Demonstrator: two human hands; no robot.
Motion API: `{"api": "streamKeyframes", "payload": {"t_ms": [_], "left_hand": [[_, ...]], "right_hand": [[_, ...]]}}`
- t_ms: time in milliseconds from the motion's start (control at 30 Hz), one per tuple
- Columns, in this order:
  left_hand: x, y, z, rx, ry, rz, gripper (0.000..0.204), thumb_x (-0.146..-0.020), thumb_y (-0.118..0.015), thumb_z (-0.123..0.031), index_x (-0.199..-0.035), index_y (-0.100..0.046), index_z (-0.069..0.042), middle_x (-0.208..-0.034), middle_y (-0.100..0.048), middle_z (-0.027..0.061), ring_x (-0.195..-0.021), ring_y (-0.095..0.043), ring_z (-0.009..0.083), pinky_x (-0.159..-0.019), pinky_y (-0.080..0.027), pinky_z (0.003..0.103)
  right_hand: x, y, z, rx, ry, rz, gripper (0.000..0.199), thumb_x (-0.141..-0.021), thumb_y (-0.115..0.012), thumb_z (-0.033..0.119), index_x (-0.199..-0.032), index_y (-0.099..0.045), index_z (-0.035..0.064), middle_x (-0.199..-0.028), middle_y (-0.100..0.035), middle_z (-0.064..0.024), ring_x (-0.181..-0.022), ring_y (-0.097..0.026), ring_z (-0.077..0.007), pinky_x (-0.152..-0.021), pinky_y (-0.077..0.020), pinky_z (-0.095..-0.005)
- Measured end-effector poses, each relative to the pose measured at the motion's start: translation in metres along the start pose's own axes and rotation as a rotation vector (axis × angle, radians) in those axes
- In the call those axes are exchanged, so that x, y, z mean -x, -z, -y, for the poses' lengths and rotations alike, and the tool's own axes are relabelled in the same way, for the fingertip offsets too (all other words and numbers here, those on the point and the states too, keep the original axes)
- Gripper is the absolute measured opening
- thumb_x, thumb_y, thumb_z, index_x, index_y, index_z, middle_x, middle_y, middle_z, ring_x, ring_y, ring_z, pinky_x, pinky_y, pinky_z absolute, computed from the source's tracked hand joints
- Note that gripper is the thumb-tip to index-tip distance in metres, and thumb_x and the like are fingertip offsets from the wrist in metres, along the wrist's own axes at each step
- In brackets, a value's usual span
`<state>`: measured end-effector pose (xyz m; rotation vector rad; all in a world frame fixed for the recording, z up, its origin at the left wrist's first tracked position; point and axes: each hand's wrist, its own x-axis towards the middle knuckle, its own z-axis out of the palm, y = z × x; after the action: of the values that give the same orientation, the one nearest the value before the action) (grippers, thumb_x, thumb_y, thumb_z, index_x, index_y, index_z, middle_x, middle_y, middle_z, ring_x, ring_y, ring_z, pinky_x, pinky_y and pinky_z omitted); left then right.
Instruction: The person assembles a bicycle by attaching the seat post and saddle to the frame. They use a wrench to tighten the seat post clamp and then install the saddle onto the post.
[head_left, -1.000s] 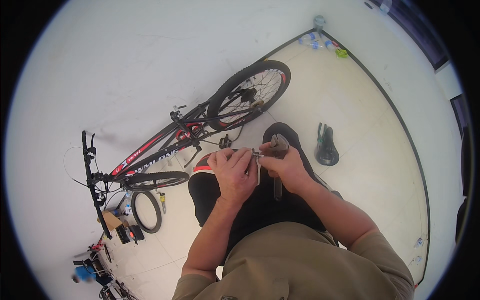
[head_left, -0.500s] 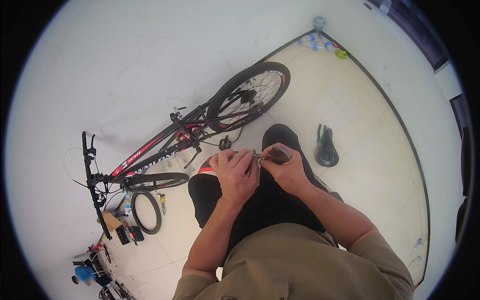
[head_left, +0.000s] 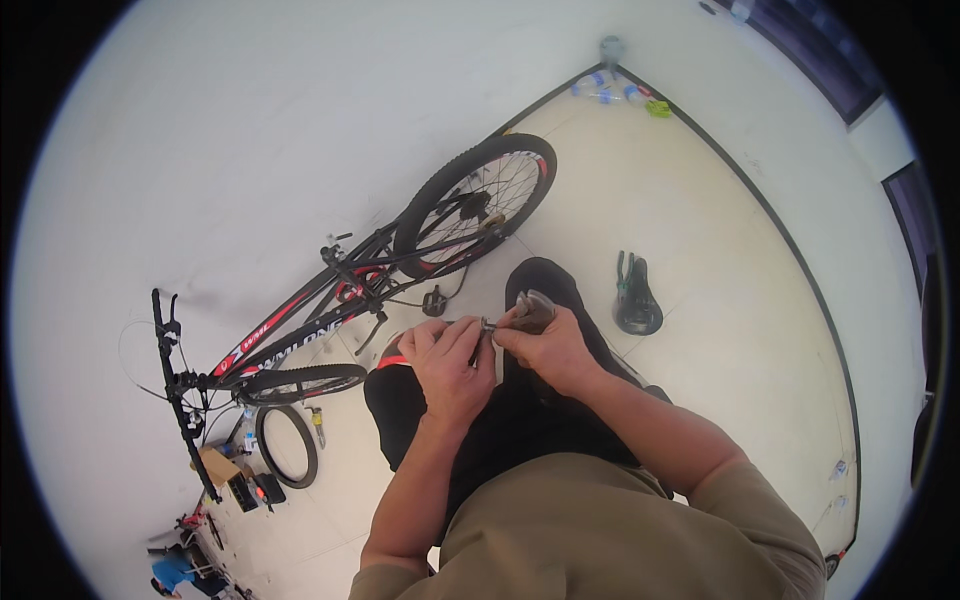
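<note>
- The left hand (head_left: 450,372) is bending its fingers inward over the lap, closing them on a small metal part (head_left: 487,324), which is sitting between the two hands.
- The right hand (head_left: 552,350) is gripping a wrench (head_left: 537,312) in closed fingers, with its fingertips meeting the metal part's right end; whether they are also pinching it, one cannot tell.
- Both hands are working close together above the dark trousers (head_left: 530,415), the left hand partly hiding what it is holding.
- A bike (head_left: 320,328) is standing to the left, along the white wall (head_left: 220,180), its handlebar pointing to the near left and one wheel reaching to the far side.
- A saddle (head_left: 640,308) is lying on the pale floor (head_left: 720,330), right of the knees.
- A loose tyre (head_left: 311,458) is lying at the near left, between a yellow tool (head_left: 317,426) and a cardboard box (head_left: 217,465).
- Plastic bottles (head_left: 605,97) are lying in the far corner.
- Another person in blue (head_left: 174,571) is showing at the near left edge.
</note>
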<state>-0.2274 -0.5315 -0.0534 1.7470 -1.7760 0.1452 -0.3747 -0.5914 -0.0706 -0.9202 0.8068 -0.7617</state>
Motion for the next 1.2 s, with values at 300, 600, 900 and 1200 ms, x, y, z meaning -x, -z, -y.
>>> {"api": "streamKeyframes", "payload": {"t_ms": [300,600,900,1200], "left_hand": [[0.002,0.0,0.004,0.021,0.017,-0.028,0.019,-0.073,-0.076,-0.007,-0.092,-0.071,-0.006,-0.097,-0.073,0.0001,-0.088,-0.057,0.0224,-0.088,-0.035,0.041],[0.018,0.005,0.023,0.232,0.261,-0.111,0.024,-0.077,-0.077,0.001,-0.101,-0.075,-0.004,-0.099,-0.074,0.004,-0.09,-0.056,0.0218,-0.086,-0.043,0.033],[0.015,0.031,0.034,0.412,0.383,-0.247,0.023,-0.084,-0.073,0.003,-0.106,-0.075,-0.001,-0.101,-0.074,0.0057,-0.092,-0.053,0.0182,-0.083,-0.045,0.029],[0.02,0.054,0.029,0.643,0.429,-0.338,0.022,-0.084,-0.071,0.005,-0.104,-0.074,-0.002,-0.105,-0.075,0.0049,-0.096,-0.053,0.019,-0.083,-0.045,0.028]], "right_hand": [[0.003,-0.003,0.002,0.07,0.06,-0.026,0.006,-0.087,-0.073,0.003,-0.087,-0.067,0.003,-0.075,-0.063,0.0002,-0.061,-0.054,-0.0062,-0.056,-0.0431,-0.0239],[0.002,0.0,0.003,-0.108,-0.195,-0.04,0.01,-0.088,-0.072,0.006,-0.094,-0.066,0.0004,-0.071,-0.06,-0.0039,-0.055,-0.053,-0.0103,-0.048,-0.0402,-0.0262],[-0.006,0.008,0.006,-0.462,-0.207,-0.033,0.018,-0.089,-0.062,0.005,-0.106,-0.058,0.0009,-0.079,-0.055,-0.0044,-0.071,-0.055,-0.0157,-0.068,-0.0477,-0.0337],[-0.005,0.008,0.037,-0.686,-0.232,-0.002,0.011,-0.097,-0.055,0.013,-0.103,-0.055,0.0029,-0.092,-0.05,-0.0061,-0.079,-0.045,-0.0173,-0.072,-0.0413,-0.0347]]}}
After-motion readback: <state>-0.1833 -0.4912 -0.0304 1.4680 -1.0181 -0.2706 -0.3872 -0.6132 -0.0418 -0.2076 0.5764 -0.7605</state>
